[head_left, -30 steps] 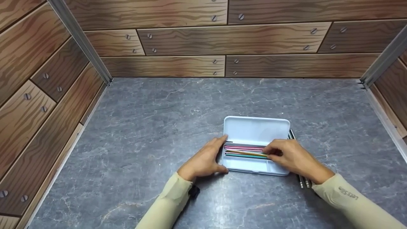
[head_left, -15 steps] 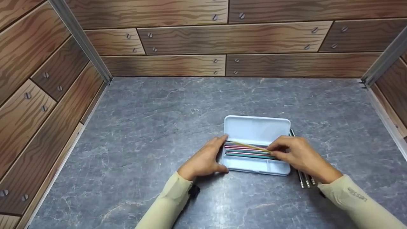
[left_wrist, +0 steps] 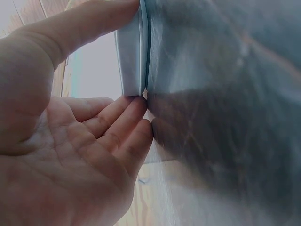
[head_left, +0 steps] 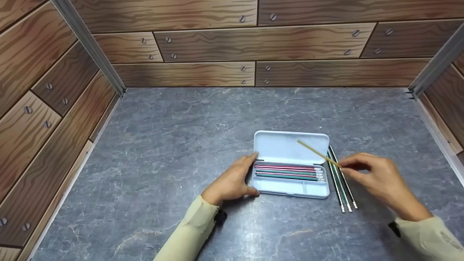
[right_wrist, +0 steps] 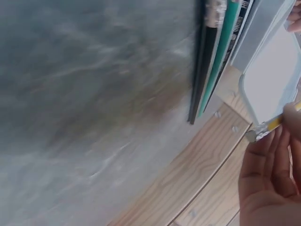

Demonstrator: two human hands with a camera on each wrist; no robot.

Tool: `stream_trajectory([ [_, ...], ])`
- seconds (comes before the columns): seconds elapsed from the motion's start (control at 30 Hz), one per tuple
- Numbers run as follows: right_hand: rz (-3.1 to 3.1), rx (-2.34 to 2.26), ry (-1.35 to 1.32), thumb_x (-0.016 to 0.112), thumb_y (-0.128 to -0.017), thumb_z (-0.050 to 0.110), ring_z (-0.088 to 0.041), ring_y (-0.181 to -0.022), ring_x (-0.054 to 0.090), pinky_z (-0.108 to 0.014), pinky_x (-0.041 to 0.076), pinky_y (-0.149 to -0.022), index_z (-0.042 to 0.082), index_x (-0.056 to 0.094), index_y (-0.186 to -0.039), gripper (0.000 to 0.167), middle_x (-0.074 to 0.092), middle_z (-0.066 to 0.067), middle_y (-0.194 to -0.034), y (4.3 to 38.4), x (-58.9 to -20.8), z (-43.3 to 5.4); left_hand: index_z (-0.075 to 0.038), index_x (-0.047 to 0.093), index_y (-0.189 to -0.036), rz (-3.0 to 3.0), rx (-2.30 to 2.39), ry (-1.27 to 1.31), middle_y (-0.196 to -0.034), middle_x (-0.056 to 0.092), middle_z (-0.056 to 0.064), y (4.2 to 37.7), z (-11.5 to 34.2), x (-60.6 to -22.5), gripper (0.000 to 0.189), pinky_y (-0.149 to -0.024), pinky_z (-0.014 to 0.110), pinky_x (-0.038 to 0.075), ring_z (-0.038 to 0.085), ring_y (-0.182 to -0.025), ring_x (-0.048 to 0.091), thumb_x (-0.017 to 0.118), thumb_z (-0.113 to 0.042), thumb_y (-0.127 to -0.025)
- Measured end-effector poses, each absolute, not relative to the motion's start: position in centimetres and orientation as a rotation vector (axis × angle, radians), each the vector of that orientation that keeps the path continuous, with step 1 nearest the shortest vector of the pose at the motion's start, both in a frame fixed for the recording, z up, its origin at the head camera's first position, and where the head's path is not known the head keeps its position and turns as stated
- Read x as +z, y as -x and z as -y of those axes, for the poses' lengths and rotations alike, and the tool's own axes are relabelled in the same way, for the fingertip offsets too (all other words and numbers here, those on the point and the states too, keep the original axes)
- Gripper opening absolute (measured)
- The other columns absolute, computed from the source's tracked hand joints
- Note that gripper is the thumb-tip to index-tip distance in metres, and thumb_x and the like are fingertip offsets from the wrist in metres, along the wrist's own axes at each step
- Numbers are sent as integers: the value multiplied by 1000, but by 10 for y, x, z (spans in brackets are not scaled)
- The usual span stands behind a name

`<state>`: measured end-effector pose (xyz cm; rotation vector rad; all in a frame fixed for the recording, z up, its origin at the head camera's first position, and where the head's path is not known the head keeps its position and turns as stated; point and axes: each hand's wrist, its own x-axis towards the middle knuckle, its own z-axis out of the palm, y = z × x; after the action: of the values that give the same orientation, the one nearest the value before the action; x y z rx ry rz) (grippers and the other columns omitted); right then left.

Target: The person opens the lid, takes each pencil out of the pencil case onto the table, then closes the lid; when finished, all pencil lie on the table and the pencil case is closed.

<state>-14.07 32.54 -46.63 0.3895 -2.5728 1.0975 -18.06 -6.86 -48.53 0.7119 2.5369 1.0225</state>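
Note:
A light blue pencil case lies with its lid up on the table. Several pink, teal and dark pencils fill its upper compartment. My left hand holds the case at its left end, thumb by the near corner and fingers by the hinge side; in the left wrist view the fingertips touch its edge. To the right of the case, my right hand pinches a yellow pencil near its end, tilted in the air before the lid. Its silvery ferrule shows in the right wrist view.
Three dark and green pencils lie side by side on the table just right of the case. The lower compartment has a small divider. Wood-patterned walls border the grey marbled table at the back and sides.
My right hand has lifted the yellow pencil out of the case and carried it to the right. The left hand has stayed at the case's left end.

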Motion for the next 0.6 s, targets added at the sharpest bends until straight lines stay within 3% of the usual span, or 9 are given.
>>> stream_trajectory([
  [0.2, 2596, 1110, -131, 91, -86, -5, 21, -81, 63, -1, 51, -73, 2, 87, -104, 19, 74, 33, -92, 128, -472, -342, -3, 27, -177, -2553, 1016, -735, -168, 51, 17, 180, 68, -486, 117, -138, 44, 37, 30, -156, 48, 98, -15, -85],
  [0.3, 2642, 1076, -27, 90, -89, -1, 23, -78, 61, -2, 51, -69, 0, 85, -108, 19, 82, 19, -90, 124, -473, -347, -5, 26, -178, -2546, 1015, -723, -168, 51, 16, 181, 68, -486, 117, -139, 44, 36, 29, -156, 48, 97, -15, -85],
  [0.43, 2726, 1023, 42, 88, -92, 4, 21, -75, 59, -6, 50, -63, -2, 84, -112, 21, 86, -15, -97, 121, -474, -351, -7, 26, -178, -2537, 1024, -704, -168, 50, 15, 181, 69, -486, 117, -139, 45, 36, 28, -157, 47, 97, -15, -86],
  [0.6, 2850, 954, 78, 86, -93, 10, 17, -72, 58, -11, 47, -61, -1, 84, -114, 23, 86, -17, -99, 118, -474, -351, -7, 25, -178, -2534, 1027, -716, -168, 50, 14, 181, 68, -486, 117, -139, 44, 35, 28, -158, 46, 97, -16, -86],
])
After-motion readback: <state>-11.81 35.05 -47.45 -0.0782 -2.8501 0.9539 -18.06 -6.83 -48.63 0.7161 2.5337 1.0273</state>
